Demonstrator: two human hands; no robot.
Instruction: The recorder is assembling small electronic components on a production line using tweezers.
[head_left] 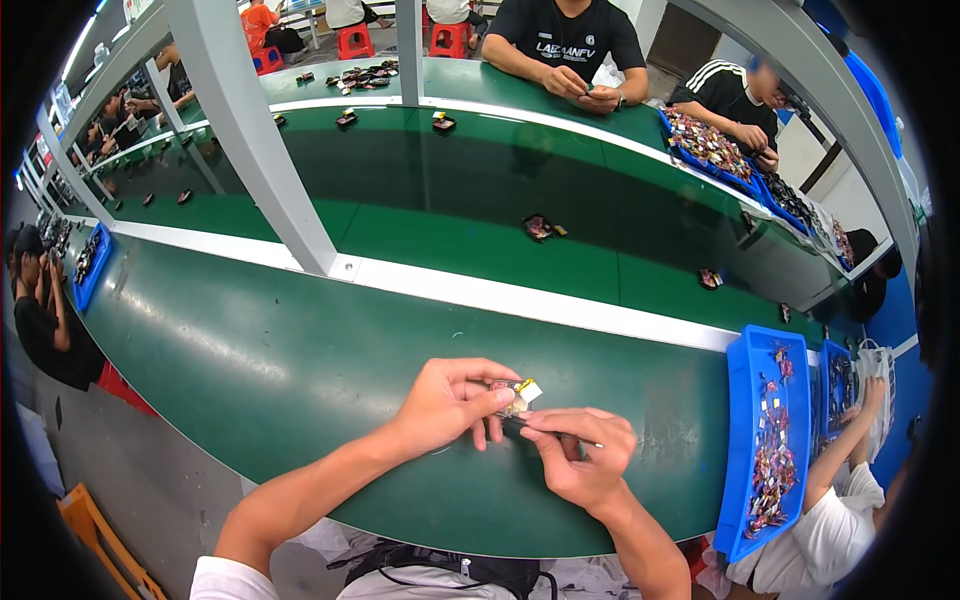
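Over the green worktop [330, 370], my left hand [447, 403] is closed around a small dark electronic part [513, 400]. A white and yellow piece sticks up from its far end, and my thumb covers some of it. My right hand [588, 455] pinches a thin black pen-like tool [560, 433] with a light tip pointing right. The tool's other end reaches the near side of the part, close to my left fingertips. My fingers hide whether it touches, and the part's details are too small to make out.
At the right stands a blue bin [738, 440] with many small colourful parts. Beyond a white rail [530, 305], a green conveyor belt [420, 240] carries several dark parts. A grey metal post [255, 140] rises at the left. Co-workers [570, 50] sit across the belt and on both sides.
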